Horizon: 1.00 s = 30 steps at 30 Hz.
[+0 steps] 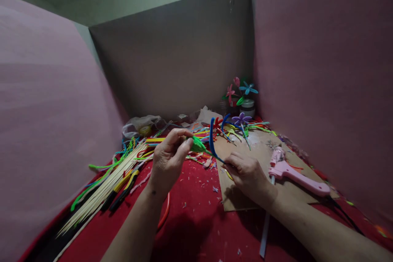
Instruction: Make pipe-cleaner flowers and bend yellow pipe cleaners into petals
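A: What is taking up most of the view?

B: Pink walls are closing in on both sides, with a brown board standing behind. A red-covered surface is carrying everything, and a cardboard sheet is lying on its right half.

A: And on it?

B: A long bundle of skewers is lying to the left among coloured strips. A pink glue gun is resting on the cardboard, and finished flowers are standing in a jar at the back right.

A: The hands?

B: The left hand is hovering above the surface, its grip pinching a green piece between the fingertips. The right hand is resting on the near edge of the cardboard, its grip closing on the lower end of a curved blue strip. Green and blue are meeting between the two hands, just above the cardboard's left edge.

A: How would you handle this well?

B: I am thinking the left pinch should be sitting close to the joint, so the green is not twisting. The right should be guiding the blue gently rather than pulling, both hands working low over the cardboard.
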Each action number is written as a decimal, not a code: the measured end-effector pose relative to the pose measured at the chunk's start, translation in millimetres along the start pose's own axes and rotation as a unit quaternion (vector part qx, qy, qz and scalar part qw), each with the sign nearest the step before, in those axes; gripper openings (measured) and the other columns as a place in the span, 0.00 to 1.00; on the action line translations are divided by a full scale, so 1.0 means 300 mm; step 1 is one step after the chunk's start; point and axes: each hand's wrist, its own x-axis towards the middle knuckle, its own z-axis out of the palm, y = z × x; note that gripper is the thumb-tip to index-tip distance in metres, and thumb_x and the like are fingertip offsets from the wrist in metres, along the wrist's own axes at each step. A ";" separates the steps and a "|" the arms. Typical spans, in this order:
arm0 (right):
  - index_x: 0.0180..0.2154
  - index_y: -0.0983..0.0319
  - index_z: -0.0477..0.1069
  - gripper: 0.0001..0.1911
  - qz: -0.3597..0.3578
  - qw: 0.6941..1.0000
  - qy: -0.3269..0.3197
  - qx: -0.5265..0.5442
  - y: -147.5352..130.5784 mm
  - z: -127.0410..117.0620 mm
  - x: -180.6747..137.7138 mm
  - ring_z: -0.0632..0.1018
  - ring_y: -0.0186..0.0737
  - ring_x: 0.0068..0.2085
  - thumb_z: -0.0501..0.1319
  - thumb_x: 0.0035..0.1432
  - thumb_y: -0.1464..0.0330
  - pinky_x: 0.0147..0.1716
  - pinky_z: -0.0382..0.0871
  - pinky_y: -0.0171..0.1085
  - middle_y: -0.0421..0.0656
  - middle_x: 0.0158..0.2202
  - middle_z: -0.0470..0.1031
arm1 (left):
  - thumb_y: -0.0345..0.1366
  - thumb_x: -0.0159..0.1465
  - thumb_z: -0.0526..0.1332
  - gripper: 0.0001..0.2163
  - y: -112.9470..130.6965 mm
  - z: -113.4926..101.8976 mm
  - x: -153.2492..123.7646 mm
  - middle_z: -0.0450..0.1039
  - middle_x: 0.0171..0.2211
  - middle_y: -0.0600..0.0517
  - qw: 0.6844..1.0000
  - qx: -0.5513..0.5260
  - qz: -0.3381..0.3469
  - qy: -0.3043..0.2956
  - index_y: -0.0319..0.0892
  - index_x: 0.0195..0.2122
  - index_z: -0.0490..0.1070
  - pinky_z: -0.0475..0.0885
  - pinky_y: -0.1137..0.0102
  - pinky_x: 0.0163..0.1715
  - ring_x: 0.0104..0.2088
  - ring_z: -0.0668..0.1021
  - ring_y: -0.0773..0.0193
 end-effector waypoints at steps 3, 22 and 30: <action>0.25 0.62 0.67 0.08 0.002 1.000 0.002 -0.004 0.002 0.000 -0.002 0.69 0.32 0.25 0.55 0.56 0.73 0.27 0.59 0.31 0.40 0.23 0.67 | 0.33 0.56 0.60 0.05 0.005 0.002 0.000 0.60 0.18 0.58 0.999 -0.028 -0.027 0.002 0.42 0.34 0.70 0.57 0.76 0.17 0.18 0.62 0.72; 0.24 0.62 0.68 0.08 0.036 0.999 0.000 0.038 -0.007 -0.001 0.001 0.68 0.32 0.24 0.56 0.55 0.72 0.26 0.60 0.32 0.40 0.22 0.67 | 0.38 0.57 0.61 0.09 -0.028 -0.003 0.011 0.61 0.18 0.58 0.996 -0.074 -0.056 -0.001 0.41 0.37 0.69 0.54 0.77 0.14 0.16 0.60 0.75; 0.22 0.63 0.67 0.10 0.335 0.869 0.037 0.362 -0.012 -0.027 0.058 0.63 0.29 0.17 0.63 0.45 0.64 0.17 0.54 0.31 0.36 0.16 0.65 | 0.42 0.54 0.62 0.12 -0.097 0.052 0.028 0.59 0.17 0.61 0.971 -0.139 -0.194 -0.032 0.39 0.30 0.65 0.50 0.81 0.12 0.14 0.57 0.79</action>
